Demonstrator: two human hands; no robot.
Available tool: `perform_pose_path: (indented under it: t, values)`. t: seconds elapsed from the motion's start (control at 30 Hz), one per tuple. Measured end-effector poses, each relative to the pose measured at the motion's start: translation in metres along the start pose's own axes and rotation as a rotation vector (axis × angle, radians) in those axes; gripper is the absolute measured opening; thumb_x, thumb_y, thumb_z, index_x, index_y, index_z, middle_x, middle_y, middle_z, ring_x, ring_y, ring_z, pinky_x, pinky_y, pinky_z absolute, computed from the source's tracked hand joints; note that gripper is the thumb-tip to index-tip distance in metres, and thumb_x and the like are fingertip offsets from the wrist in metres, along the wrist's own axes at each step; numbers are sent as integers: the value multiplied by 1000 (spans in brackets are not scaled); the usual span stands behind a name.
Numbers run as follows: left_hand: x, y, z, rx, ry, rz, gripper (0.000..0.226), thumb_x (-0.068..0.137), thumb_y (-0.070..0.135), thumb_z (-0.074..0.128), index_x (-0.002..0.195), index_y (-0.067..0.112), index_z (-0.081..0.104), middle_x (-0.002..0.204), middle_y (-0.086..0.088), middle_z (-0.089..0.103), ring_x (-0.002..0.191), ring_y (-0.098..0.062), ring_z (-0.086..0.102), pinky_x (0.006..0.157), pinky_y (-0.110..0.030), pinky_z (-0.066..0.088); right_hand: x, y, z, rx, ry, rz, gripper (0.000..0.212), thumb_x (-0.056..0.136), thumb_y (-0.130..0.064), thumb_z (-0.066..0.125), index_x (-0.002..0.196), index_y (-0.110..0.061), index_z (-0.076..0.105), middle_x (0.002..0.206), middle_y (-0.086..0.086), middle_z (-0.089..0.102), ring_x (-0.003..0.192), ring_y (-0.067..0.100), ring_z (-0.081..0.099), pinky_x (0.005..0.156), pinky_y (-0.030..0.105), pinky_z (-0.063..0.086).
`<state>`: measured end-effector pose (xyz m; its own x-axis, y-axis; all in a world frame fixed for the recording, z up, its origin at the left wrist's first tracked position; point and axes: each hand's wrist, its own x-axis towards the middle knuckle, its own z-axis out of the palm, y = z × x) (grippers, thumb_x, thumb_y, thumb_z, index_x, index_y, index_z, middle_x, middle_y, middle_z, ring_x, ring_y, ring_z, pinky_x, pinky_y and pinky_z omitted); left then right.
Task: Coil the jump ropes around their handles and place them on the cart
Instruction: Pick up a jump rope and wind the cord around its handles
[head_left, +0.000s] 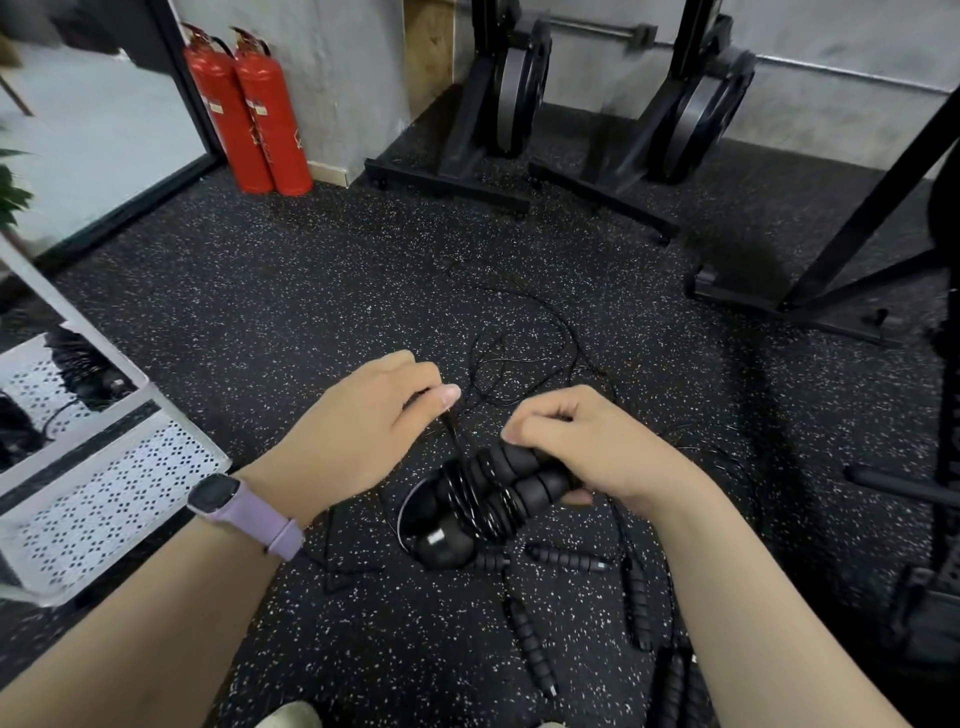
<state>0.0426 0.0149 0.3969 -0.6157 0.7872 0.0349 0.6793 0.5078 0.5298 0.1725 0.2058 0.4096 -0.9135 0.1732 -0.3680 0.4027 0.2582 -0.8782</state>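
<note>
The right hand (587, 447) is wrapped round the far end of a pair of ribbed black handles (498, 493) held side by side, and a few turns of thin rope already sit around them just below its fingers. The left hand (363, 415) pinches the thin black rope (454, 431) between thumb and forefinger, up and to the left of the handles, drawing it taut toward them.

What I'd worry about is the loose rope (524, 358) lying in loops on the floor beyond both hands. It crosses itself several times, so as the left hand pulls more in, a loop could tighten into a knot or drag along a neighbouring rope. The turns on the handles look smooth and glossy; if the pinch slackens, they may spring off and unwind. More handles (530, 634) and cords lie on the floor below the right hand, near enough to catch in the pull.

The held pair runs on a diagonal: its long axis goes from the right hand down and leftward, ending in rounded knobs (441, 540) that point toward the person's left forearm.

The white perforated cart (104, 499) stands well off to the left of the left hand, with a dark bundle already on its upper tray, though I can't make out details.
</note>
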Motion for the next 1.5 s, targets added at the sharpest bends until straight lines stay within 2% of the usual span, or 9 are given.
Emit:
perform_pose_path:
  t: [0.23,0.37,0.43,0.53,0.8,1.1,1.2,1.33,1.5]
  values:
    - [4,16,1,-362,-43,-61,44,107,40,39,76,9,43,72,0,46,67,-10,45,67,-33,41,4,0,1,379,-122,-52,17,90,-23,56,81,-9,61,58,7,49,38,13,34,37,17,23]
    - [10,31,5,-785,-28,-247,39,100,6,57,63,17,57,63,4,52,51,0,55,60,-16,47,9,2,6,780,-109,-52,19,94,-27,57,83,-12,58,67,6,52,40,11,40,34,18,28]
    - [6,35,7,-701,63,-332,35,99,2,54,66,15,51,61,3,45,48,-4,44,51,-13,40,13,2,8,979,-103,-94,21,94,-29,59,85,-10,61,75,9,53,41,11,38,34,20,25]
    - [6,39,9,-530,113,-291,45,106,30,36,65,12,41,55,1,36,50,-13,27,51,-29,26,17,-1,12,1077,-29,-133,23,95,-30,55,91,-8,61,74,9,56,38,11,34,37,22,20]
    - [4,28,22,-113,186,-185,37,106,48,32,84,21,44,56,3,52,46,-19,43,48,-35,32,25,0,5,1224,265,-104,29,103,-35,54,118,-11,58,92,12,62,52,17,44,42,23,36]
    - [0,21,11,332,375,-28,52,106,48,36,61,22,36,48,7,39,43,-16,46,43,-27,39,14,6,-4,319,639,-137,20,101,-34,64,92,-16,60,89,8,65,68,18,59,59,28,51]
    - [0,19,9,431,377,39,54,105,44,37,56,21,42,49,7,37,42,-16,42,41,-23,24,13,7,1,10,604,-154,19,97,-39,66,87,-23,62,79,-2,61,65,11,53,61,26,45]
    - [-1,17,5,502,347,146,53,103,42,40,54,21,46,50,8,40,47,-16,43,43,-25,28,13,12,1,-289,460,-116,16,91,-41,73,83,-29,67,85,-8,63,73,7,53,63,26,38]
    - [0,8,5,454,282,168,56,104,48,30,57,20,42,55,5,42,54,-18,45,50,-31,35,5,8,4,-210,117,-102,16,91,-38,72,80,-28,76,75,-3,69,67,9,55,70,34,47]
